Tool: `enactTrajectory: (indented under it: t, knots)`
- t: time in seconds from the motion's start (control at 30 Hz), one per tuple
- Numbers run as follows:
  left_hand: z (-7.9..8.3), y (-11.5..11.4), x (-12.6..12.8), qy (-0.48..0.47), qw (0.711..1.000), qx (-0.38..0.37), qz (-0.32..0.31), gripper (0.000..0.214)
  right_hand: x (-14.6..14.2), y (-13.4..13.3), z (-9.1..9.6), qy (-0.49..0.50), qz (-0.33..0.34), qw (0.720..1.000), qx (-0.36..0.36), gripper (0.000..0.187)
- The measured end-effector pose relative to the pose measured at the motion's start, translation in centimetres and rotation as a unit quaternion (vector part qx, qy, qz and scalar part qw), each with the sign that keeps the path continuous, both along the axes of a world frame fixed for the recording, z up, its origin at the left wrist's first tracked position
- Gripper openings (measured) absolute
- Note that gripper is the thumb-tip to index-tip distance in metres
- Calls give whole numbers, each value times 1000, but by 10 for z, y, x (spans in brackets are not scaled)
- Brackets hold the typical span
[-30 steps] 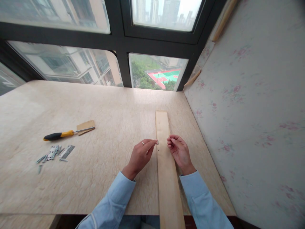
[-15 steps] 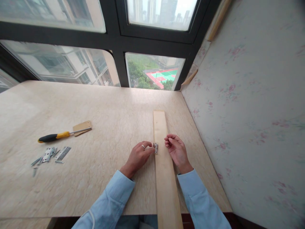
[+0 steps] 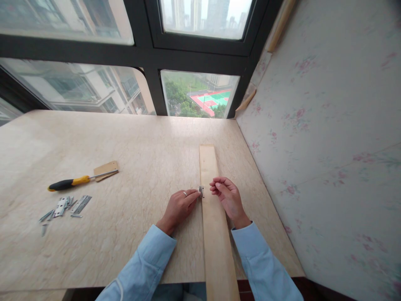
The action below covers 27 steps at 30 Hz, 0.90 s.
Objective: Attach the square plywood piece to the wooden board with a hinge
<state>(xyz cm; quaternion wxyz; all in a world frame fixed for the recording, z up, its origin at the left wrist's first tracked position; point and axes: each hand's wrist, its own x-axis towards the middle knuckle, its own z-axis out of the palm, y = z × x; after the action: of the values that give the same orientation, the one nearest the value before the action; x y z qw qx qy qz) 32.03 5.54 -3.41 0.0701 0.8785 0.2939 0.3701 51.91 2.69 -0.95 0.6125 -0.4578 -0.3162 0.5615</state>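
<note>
A pale wooden plank (image 3: 216,234) lies lengthwise on the tabletop, its near end reaching past the front edge. At the plank's left edge sits a small metal hinge (image 3: 201,192), partly covered by fingertips. My left hand (image 3: 183,207), with a ring on one finger, grips the hinge from the left side, fingers pressed together. Over the plank's right side, my right hand (image 3: 228,196) is closed in a pinch, close to the hinge but apart from it. Whatever is between its fingertips is too small to make out.
To the left lie a yellow and black screwdriver (image 3: 69,183), its shaft across a small brown card (image 3: 106,168), and several loose hinges (image 3: 80,204) and screws (image 3: 46,215). A window (image 3: 200,94) closes off the back; a papered wall (image 3: 313,146) stands on the right.
My left fingers have closed in on the hinge, which now sits a little differently at the plank's edge. My right hand has shifted slightly left, closer to the hinge.
</note>
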Motion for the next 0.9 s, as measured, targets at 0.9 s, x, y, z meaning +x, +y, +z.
enactTrajectory:
  t: [0.9]
  knots:
    - [17, -19, 23, -258, 862, -412, 147, 30, -13, -7, -2, -415, 63, 887, 190, 24]
